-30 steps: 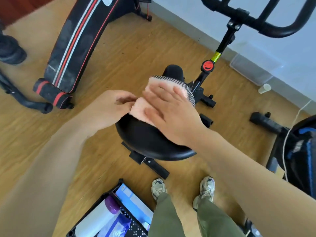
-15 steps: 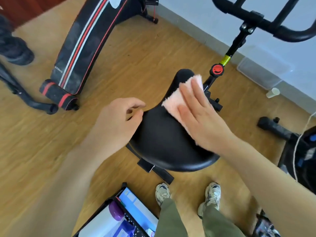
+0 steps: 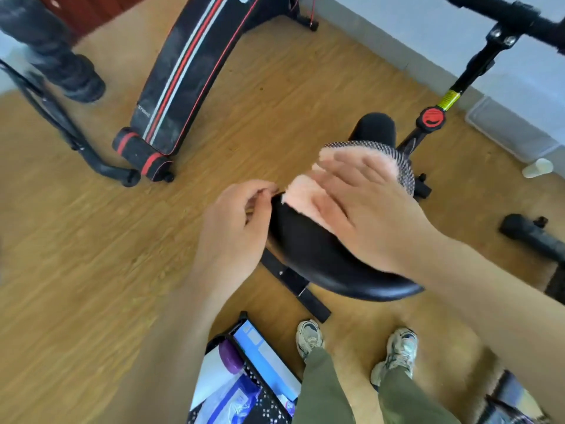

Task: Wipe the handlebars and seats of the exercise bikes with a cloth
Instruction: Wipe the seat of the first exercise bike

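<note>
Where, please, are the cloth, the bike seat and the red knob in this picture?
cloth (image 3: 301, 194): head view, its pink fluffy left end.
bike seat (image 3: 305, 240): head view, its bare black top.
red knob (image 3: 432, 117): head view, middle of its round face.

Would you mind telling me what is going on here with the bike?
A person standing behind an exercise bike is wiping its black seat with a pink cloth. The right hand lies flat on the cloth, pressing it against the front of the seat. The left hand, its fingers curled, is at the seat's left edge by the cloth's corner; blur hides whether it grips anything. Neither hand is on the handlebars.
</note>
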